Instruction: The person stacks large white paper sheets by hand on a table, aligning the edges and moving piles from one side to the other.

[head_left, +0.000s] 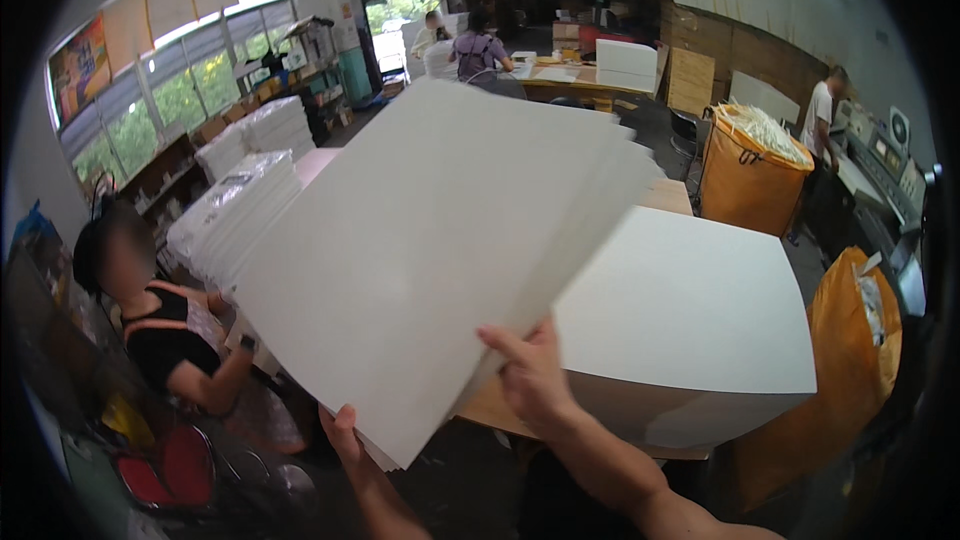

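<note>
A sheaf of large white paper sheets (pixel 420 210) is held up, tilted, in front of me. My left hand (pixel 343 430) grips its lower left corner, thumb on top and fingers hidden beneath. My right hand (pixel 532 370) grips the lower right edge, thumb over the face of the top sheet. Along the right side the sheets fan apart slightly. Just right of the sheaf, a tall stack of white sheets (pixel 690 300) stands on a wooden table (pixel 495 410), partly behind my right forearm.
At the left a co-worker (pixel 190 340) sits close to the sheaf, near a red chair (pixel 165 465). Plastic-wrapped stacks (pixel 235 205) stand beyond. Orange sacks (pixel 750 175) of paper scraps are at the right, where another person (pixel 822 120) stands by a machine (pixel 880 165).
</note>
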`<state>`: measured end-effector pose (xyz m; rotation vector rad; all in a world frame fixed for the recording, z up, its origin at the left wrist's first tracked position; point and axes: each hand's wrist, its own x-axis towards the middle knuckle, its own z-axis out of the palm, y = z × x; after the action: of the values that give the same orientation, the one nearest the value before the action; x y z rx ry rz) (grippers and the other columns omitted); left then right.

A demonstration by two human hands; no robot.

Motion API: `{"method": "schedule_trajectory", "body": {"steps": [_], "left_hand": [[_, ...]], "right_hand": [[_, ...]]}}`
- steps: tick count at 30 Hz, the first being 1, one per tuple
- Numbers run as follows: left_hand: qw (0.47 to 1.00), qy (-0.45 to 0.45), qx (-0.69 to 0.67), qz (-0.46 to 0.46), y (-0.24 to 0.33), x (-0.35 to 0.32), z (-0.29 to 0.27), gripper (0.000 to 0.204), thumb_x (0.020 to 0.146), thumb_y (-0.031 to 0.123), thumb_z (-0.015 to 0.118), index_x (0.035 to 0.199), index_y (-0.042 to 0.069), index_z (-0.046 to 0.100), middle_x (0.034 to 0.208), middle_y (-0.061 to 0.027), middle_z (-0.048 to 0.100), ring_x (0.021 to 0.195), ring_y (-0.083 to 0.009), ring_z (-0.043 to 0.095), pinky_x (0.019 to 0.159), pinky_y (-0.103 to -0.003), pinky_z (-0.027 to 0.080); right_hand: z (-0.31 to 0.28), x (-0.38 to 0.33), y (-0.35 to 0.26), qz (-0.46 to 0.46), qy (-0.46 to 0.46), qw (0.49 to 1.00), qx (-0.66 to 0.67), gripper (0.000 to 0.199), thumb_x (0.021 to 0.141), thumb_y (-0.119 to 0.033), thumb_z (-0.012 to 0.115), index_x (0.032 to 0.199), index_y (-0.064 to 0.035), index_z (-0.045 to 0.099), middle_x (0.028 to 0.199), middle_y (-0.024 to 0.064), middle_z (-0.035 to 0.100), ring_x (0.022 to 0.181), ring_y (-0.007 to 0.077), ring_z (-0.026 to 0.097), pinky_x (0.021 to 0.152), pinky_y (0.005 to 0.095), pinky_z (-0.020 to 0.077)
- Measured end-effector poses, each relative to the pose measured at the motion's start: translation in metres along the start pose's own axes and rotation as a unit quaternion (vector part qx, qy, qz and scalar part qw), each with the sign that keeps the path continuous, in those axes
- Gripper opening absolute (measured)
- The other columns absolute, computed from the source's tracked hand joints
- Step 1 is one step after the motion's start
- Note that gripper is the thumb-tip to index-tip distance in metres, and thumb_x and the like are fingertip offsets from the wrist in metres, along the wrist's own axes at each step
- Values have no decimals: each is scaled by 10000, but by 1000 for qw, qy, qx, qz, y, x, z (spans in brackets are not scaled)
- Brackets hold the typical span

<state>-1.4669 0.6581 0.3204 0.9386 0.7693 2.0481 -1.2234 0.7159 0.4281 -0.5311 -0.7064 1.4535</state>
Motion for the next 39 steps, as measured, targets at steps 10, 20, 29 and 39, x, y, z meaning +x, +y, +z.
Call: {"method": "schedule_trajectory", "body": {"steps": [10,20,29,39], "left_hand": [[983,63,-61,-161,-137,62,-85,715,889,229,650,1537,46,409,1467,-131,519,1343,-322,512,1127,-481,436],[953,107,-47,-278,-205,71,-112,475,979,140,598,1392,-73,503,1364,-167,596,1239,-313,597,1055,-442,492],[928,63,-14,-368,-218,79,-152,639,1101,462,432,1538,-4,420,1564,-170,456,1418,-337,437,1199,-477,326],[978,18,192,-74,-173,7,11,592,976,343,559,1421,-45,517,1373,-265,573,1216,-342,565,1048,-518,465]], "right_hand": [[-46,148,202,-55,135,984,-102,656,920,-132,732,1443,36,373,1308,183,579,1168,262,591,1000,387,494],[-147,142,312,103,232,911,-325,533,882,-389,793,1099,62,609,1035,192,687,931,272,681,799,413,550],[-238,-87,169,161,-258,848,-433,305,990,-383,652,1028,-81,686,866,44,683,794,176,619,746,376,529],[-437,-289,-165,-65,437,804,-397,247,1038,-248,619,1161,-38,659,871,67,718,737,136,676,618,276,520]]}}
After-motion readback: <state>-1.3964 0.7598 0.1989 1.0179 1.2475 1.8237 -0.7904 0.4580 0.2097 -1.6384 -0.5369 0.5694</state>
